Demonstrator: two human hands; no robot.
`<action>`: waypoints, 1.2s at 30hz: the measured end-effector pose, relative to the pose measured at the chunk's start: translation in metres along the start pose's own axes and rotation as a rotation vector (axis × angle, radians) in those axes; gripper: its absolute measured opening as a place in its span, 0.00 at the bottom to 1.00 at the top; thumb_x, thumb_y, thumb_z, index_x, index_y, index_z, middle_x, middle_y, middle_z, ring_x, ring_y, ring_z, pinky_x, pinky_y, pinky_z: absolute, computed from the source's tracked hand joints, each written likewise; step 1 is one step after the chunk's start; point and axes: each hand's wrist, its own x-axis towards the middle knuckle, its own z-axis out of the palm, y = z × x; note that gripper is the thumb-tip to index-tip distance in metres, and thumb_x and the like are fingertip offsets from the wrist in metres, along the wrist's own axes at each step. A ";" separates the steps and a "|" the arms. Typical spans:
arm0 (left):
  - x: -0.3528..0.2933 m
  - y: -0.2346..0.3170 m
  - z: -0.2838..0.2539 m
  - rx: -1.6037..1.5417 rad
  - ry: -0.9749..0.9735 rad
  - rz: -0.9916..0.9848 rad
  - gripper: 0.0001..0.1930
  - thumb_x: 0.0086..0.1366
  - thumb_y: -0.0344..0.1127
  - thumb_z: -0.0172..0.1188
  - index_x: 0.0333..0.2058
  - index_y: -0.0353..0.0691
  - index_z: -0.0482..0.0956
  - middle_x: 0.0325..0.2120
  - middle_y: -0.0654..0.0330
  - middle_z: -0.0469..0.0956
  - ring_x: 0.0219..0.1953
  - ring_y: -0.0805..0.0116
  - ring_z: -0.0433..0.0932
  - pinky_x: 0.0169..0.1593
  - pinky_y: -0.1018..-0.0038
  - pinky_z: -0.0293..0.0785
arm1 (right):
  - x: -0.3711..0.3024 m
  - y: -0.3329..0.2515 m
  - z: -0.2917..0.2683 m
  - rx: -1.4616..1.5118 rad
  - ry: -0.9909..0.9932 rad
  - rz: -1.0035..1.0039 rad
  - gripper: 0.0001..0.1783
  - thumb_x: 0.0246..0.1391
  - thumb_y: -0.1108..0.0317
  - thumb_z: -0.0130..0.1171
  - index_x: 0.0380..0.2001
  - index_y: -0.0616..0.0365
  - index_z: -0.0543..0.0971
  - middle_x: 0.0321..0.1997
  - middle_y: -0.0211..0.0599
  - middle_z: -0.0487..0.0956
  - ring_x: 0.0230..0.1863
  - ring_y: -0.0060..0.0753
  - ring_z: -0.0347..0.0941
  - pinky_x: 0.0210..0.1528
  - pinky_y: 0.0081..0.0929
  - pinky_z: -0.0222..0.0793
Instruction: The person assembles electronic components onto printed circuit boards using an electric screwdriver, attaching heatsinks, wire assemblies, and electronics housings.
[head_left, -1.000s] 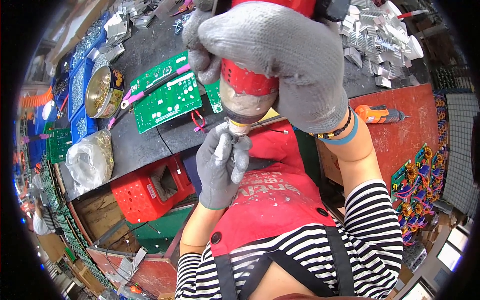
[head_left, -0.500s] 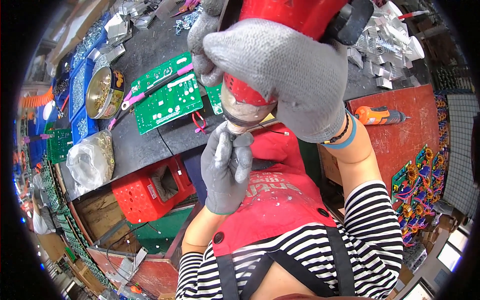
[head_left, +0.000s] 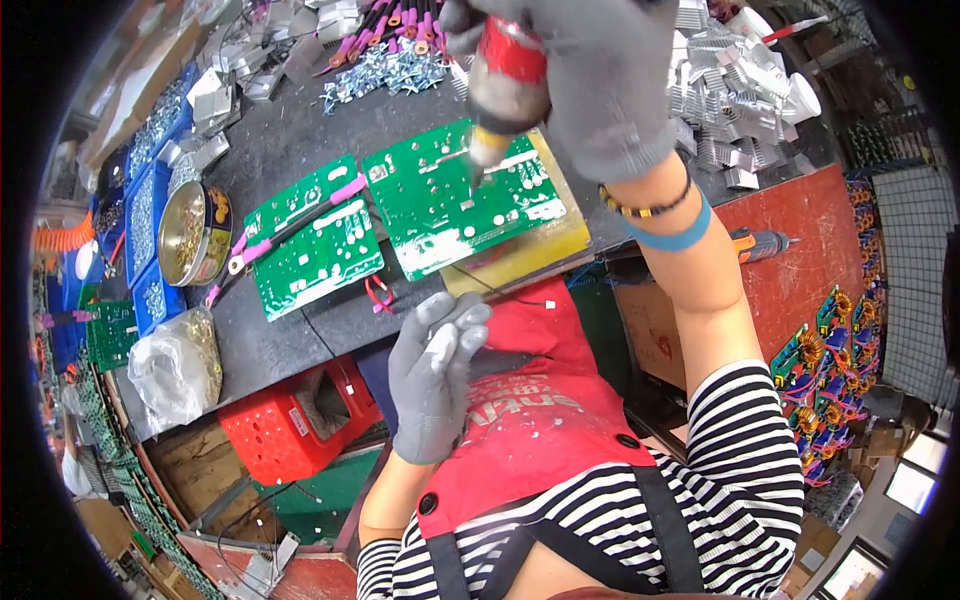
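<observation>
My right hand, in a grey knit glove, grips a red power screwdriver, whose upper part runs out of the picture. Its bit points down at a green circuit board, just over or on the surface; I cannot tell whether it touches. This board rests on a yellowish flat plate at the table's front edge. My left hand, gloved in grey, is raised in front of that edge with fingers curled together; what they hold, if anything, is hidden.
A second green board lies to the left under a black-and-pink cable. Beyond are a round tin, blue bins and screws. Metal heatsinks pile up far right; an orange screwdriver lies nearer.
The power screwdriver has moved away from my left hand, forward over the board, which now shows. My left hand has dropped slightly down and to the left.
</observation>
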 end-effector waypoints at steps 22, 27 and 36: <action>0.039 0.019 -0.005 0.299 0.291 0.179 0.09 0.67 0.32 0.55 0.41 0.32 0.76 0.22 0.51 0.79 0.09 0.78 0.64 0.11 0.82 0.54 | 0.072 0.065 -0.019 -0.098 -0.048 -0.339 0.04 0.43 0.74 0.60 0.25 0.59 0.75 0.16 0.25 0.72 0.14 0.16 0.66 0.14 0.18 0.61; 0.039 0.020 -0.003 0.289 0.292 0.172 0.09 0.67 0.31 0.55 0.41 0.32 0.76 0.22 0.51 0.79 0.10 0.78 0.65 0.11 0.82 0.54 | 0.070 0.059 -0.020 -0.124 -0.094 -0.174 0.05 0.43 0.75 0.60 0.25 0.60 0.74 0.17 0.27 0.72 0.13 0.17 0.65 0.13 0.19 0.61; 0.043 0.016 -0.005 0.274 0.292 0.209 0.09 0.66 0.29 0.55 0.42 0.32 0.76 0.23 0.50 0.79 0.10 0.78 0.64 0.12 0.83 0.56 | 0.067 0.075 -0.012 -0.155 -0.116 -0.286 0.12 0.43 0.77 0.58 0.35 0.59 0.74 0.27 0.30 0.76 0.26 0.20 0.73 0.28 0.19 0.69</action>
